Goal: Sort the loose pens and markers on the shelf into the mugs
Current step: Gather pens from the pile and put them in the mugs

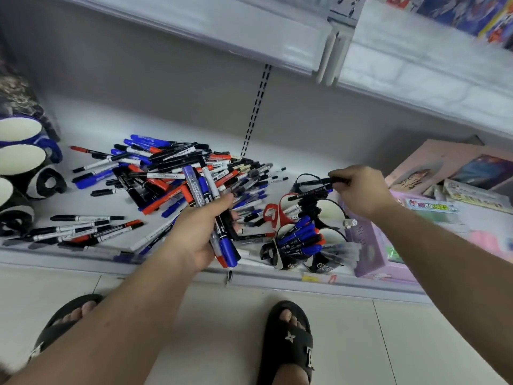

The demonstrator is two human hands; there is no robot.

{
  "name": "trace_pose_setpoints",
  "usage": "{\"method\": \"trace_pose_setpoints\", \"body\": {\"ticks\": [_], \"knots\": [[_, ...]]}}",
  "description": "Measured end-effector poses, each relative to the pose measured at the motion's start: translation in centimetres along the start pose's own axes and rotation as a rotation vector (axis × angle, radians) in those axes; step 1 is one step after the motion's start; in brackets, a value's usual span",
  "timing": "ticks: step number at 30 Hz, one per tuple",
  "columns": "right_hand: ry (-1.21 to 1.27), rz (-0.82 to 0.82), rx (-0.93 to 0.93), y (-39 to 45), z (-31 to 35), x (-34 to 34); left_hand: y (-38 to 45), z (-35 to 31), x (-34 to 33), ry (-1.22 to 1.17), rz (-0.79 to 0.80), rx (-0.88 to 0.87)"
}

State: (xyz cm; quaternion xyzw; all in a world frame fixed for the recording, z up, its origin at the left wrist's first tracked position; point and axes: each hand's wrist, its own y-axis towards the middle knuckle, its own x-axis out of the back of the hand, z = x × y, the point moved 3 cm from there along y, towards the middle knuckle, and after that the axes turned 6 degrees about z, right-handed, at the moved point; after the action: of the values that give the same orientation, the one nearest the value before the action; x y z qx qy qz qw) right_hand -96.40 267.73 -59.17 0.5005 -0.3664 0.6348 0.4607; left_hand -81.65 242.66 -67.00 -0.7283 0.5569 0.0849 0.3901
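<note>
The black markers [319, 187] pinched in my right hand [358, 190] hang just above the cluster of mugs [302, 234], which I take as my landmark on the shelf [83, 118]. My right fingers are curled tight round two or three black barrels lying crosswise over the mugs. To do this drop well I judge I should tip the barrels upright first, then let them slide into the rear mug with the black handle [305, 179], since the front mugs already bristle with blue and red pens. Left of the mugs, my left hand [200, 234] grips a mixed bundle of markers [211, 207], blue, white and red, fingers wrapped round them. Further left of the mugs lies the big loose pile [177, 173], then a smaller row [83, 232] near the shelf edge. Farthest left stand spare mugs [22, 157]. Right of the mugs sits a lilac box [369, 251], close enough to snag a slanted marker.
</note>
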Motion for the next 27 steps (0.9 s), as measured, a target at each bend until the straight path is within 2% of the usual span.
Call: {"method": "trace_pose_setpoints", "body": {"ticks": [2, 4, 8, 12, 17, 21, 24, 27], "knots": [[0.043, -0.082, 0.113, -1.7, 0.0, 1.1, 0.1, 0.1, -0.3, 0.015, 0.02, 0.005], [0.075, -0.091, 0.173, -3.7, -0.7, 1.1, 0.1, 0.3, -0.6, 0.027, 0.023, 0.008], [0.103, 0.007, 0.166, -5.8, -2.8, -1.2, -0.2, 1.2, -1.4, 0.031, 0.048, 0.023], [-0.011, 0.106, 0.261, -5.8, -3.4, -3.4, -0.8, 1.9, -1.5, 0.082, 0.048, 0.058], [-0.053, 0.216, 0.174, -4.0, -2.9, -7.4, -1.5, 2.0, -1.5, 0.097, 0.048, 0.059], [-0.295, 0.338, 0.17, -3.0, -1.7, -9.8, -2.2, 1.8, -1.7, 0.087, 0.074, 0.071], [-0.522, 0.457, 0.234, -3.0, -0.8, -11.6, -2.6, 1.8, -1.7, 0.105, 0.107, 0.101], [-0.545, 0.464, 0.285, -2.9, -0.7, -12.8, -2.9, 1.7, -1.8, 0.087, 0.136, 0.099]]}}
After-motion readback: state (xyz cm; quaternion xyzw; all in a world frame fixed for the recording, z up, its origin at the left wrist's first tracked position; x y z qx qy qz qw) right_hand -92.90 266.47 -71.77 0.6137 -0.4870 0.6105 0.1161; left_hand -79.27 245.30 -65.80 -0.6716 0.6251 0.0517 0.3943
